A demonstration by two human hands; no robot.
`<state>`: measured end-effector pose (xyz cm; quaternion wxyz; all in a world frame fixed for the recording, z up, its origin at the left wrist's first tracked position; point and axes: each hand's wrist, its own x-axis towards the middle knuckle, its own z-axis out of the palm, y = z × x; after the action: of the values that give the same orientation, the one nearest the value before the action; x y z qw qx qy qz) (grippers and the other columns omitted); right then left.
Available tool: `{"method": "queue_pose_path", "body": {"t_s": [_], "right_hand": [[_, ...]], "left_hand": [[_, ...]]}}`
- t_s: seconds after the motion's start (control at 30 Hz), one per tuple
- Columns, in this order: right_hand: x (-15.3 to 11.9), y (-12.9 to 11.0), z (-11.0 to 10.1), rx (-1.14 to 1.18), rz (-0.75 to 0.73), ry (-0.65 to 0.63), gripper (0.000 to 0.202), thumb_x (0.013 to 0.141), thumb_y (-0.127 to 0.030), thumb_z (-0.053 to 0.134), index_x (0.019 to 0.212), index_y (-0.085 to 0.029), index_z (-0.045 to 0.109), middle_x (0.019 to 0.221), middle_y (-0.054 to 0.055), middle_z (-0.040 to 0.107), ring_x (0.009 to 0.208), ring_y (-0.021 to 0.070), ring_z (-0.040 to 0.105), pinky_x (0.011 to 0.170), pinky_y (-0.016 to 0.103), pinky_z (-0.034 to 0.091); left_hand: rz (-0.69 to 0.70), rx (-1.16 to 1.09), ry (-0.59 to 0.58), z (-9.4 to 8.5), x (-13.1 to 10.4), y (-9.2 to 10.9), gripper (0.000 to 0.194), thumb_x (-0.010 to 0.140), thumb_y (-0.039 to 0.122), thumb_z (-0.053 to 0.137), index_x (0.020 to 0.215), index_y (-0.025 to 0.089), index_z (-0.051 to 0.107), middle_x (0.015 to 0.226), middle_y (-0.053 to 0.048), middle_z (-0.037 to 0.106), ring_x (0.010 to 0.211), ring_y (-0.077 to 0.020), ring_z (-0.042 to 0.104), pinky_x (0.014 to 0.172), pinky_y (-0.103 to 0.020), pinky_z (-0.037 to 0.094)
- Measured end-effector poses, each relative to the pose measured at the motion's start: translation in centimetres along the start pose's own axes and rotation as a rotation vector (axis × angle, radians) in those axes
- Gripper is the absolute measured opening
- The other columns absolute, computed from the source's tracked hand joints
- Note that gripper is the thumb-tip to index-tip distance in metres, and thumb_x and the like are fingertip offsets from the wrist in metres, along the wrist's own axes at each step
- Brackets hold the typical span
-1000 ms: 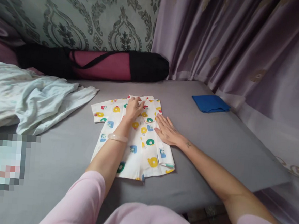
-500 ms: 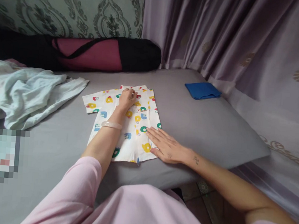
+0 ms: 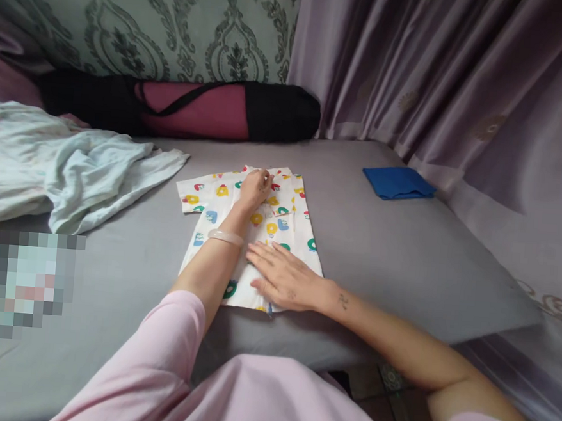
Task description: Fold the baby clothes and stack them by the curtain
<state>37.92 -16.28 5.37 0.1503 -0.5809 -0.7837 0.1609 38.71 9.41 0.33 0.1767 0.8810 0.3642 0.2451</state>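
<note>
A small white shirt (image 3: 303, 238) with colourful printed figures lies on the grey bed surface. One sleeve sticks out to the left; the right side looks folded in. My left hand (image 3: 257, 187) is closed near the collar, its fingers curled against the fabric; whether they pinch cloth is hard to make out. A pale bangle (image 3: 226, 237) circles my left wrist. Flat on the lower front of the shirt, fingers stretched out, rests my right hand (image 3: 283, 276).
A crumpled pale cloth (image 3: 95, 178) lies at the left. Along the wall is a long black and maroon bag (image 3: 201, 110). A folded blue cloth (image 3: 398, 182) sits at the back right, near purple curtains (image 3: 368, 63). The bed's edge (image 3: 299, 356) runs close to the body.
My right hand has moved left across the shirt, from its right edge to the middle of the lower front. My left hand stays near the collar. The whole view has shifted slightly.
</note>
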Motion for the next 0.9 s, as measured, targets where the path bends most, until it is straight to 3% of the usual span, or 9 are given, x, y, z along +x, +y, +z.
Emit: {"method": "queue_pose_path", "body": {"t_s": [0.13,0.3,0.4,0.57,0.73,0.8,0.9], "right_hand": [[0.4,-0.2,2.3,-0.075,-0.072,-0.117,0.061,0.098,-0.048,0.037,0.148,-0.014,0.033,0.156,0.017,0.027,0.145,0.0281,0.017,0.117,0.054,0.009],[-0.5,-0.6,1.7,-0.095,-0.124,-0.148,0.052,0.098,-0.045,0.035,0.148,-0.029,0.035,0.158,0.012,0.023,0.145,0.0315,0.016,0.113,0.061,0.009],[-0.4,-0.4,1.3,-0.08,-0.179,-0.196,0.049,0.099,-0.044,0.035,0.147,-0.035,0.034,0.159,0.008,0.02,0.145,0.0329,0.014,0.111,0.066,0.007],[-0.5,-0.3,0.6,-0.04,-0.261,-0.268,0.048,0.099,-0.038,0.036,0.146,-0.033,0.037,0.159,0.006,0.022,0.146,0.0307,0.01,0.111,0.065,-0.003],[-1.0,-1.6,-0.8,0.054,-0.341,-0.361,0.047,0.098,-0.035,0.038,0.144,-0.027,0.041,0.156,0.007,0.031,0.146,0.028,0.017,0.114,0.061,-0.003],[-1.1,-2.3,-1.5,0.096,-0.377,-0.391,0.043,0.097,-0.034,0.04,0.138,-0.026,0.049,0.149,0.008,0.042,0.143,0.0261,0.027,0.116,0.057,0.005],[-0.1,-2.8,-3.0,0.145,-0.402,-0.434,0.031,0.093,-0.034,0.048,0.117,-0.028,0.067,0.124,0.004,0.066,0.126,0.0222,0.051,0.111,0.043,0.029]], "left_hand": [[-0.02,0.008,0.001,-0.4,0.3,-0.2,0.029,0.094,0.029,0.04,0.103,0.017,0.064,0.102,-0.011,0.068,0.094,-0.0215,0.059,0.081,-0.029,0.042],[-0.03,0.018,0.015,-2.1,1.3,-1.2,0.031,0.091,0.022,0.039,0.1,0.016,0.068,0.104,-0.012,0.069,0.097,-0.0225,0.06,0.083,-0.029,0.042],[-0.056,0.034,0.009,-4.4,1.8,-2.3,0.03,0.088,0.021,0.042,0.1,0.017,0.069,0.104,-0.012,0.07,0.098,-0.0238,0.061,0.082,-0.029,0.043],[-0.058,0.086,-0.024,-9.5,1.3,-5.2,0.029,0.083,0.021,0.046,0.098,0.018,0.07,0.099,-0.01,0.07,0.092,-0.0243,0.062,0.079,-0.03,0.044],[-0.023,0.124,-0.104,-14.0,-3.3,-8.6,0.029,0.083,0.031,0.047,0.096,0.016,0.069,0.086,-0.008,0.069,0.076,-0.0184,0.06,0.071,-0.027,0.044],[-0.057,0.11,-0.173,-15.4,-6.5,-9.3,0.029,0.083,0.036,0.048,0.095,0.017,0.067,0.081,-0.006,0.068,0.069,-0.0165,0.058,0.066,-0.026,0.043],[-0.132,0.062,-0.266,-16.8,-11.9,-9.3,0.029,0.083,0.04,0.049,0.092,0.019,0.066,0.074,-0.004,0.067,0.063,-0.0158,0.057,0.061,-0.026,0.04]]}}
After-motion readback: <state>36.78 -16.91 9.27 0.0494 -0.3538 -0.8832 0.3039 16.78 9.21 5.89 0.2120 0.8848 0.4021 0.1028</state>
